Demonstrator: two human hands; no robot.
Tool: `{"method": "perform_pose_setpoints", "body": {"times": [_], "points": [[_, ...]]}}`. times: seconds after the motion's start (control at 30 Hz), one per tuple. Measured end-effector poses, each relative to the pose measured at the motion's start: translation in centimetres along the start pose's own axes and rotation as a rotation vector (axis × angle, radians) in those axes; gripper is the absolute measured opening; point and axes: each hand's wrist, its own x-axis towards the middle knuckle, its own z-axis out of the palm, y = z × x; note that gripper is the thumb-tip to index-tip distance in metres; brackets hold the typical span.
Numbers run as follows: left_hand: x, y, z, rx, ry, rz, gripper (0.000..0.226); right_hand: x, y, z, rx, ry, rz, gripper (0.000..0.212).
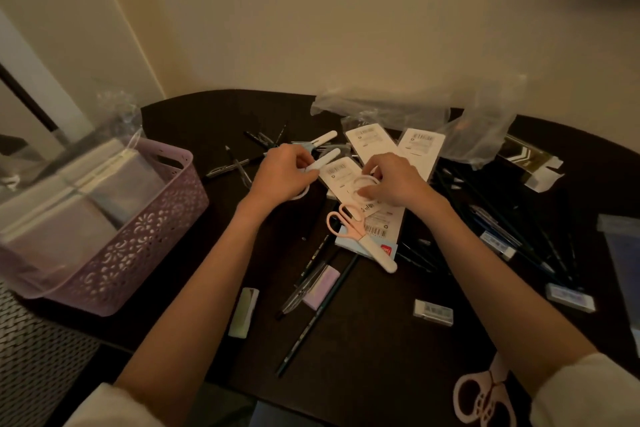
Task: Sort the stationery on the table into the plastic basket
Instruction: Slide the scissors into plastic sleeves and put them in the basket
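A lilac plastic basket (145, 246) stands at the table's left edge with notebooks stacked inside. My left hand (280, 173) grips white capped scissors (323, 160) near the table's middle. Just to its right, my right hand (394, 180) pinches the white ring handle (360, 188) of another pair lying on a white packaging card (341, 173). Pink scissors (360, 232) with a white cap lie below my right hand. Several dark pencils (318, 315) and erasers (321, 286) are scattered on the near side.
Clear plastic bags (415, 104) and more white cards (420, 146) lie at the back. A heap of dark pencils (502, 225) fills the right side. Boxed erasers (433, 312) lie at the front right. Pink scissors (485, 392) rest at the near edge.
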Motion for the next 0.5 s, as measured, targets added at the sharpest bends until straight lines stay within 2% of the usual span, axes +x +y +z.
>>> {"method": "perform_pose_setpoints", "body": {"times": [0.13, 0.23, 0.3, 0.37, 0.5], "points": [[0.7, 0.7, 0.3, -0.188, 0.075, -0.019, 0.019, 0.5, 0.0, -0.7, 0.03, -0.008, -0.013, 0.038], [0.9, 1.0, 1.7, -0.329, 0.164, -0.055, 0.017, 0.6, -0.3, -1.2, 0.075, 0.077, -0.037, 0.025], [1.0, 0.8, 2.3, -0.439, 0.246, -0.111, 0.018, 0.5, -0.6, -1.0, 0.09, 0.094, -0.049, 0.023], [1.0, 0.6, 2.4, -0.529, 0.295, -0.162, 0.02, 0.7, -0.8, -0.3, -0.022, 0.087, -0.053, 0.035], [0.7, 0.8, 1.8, -0.613, 0.302, -0.144, 0.021, 1.4, -1.0, 1.4, -0.251, 0.083, -0.018, 0.061]]}}
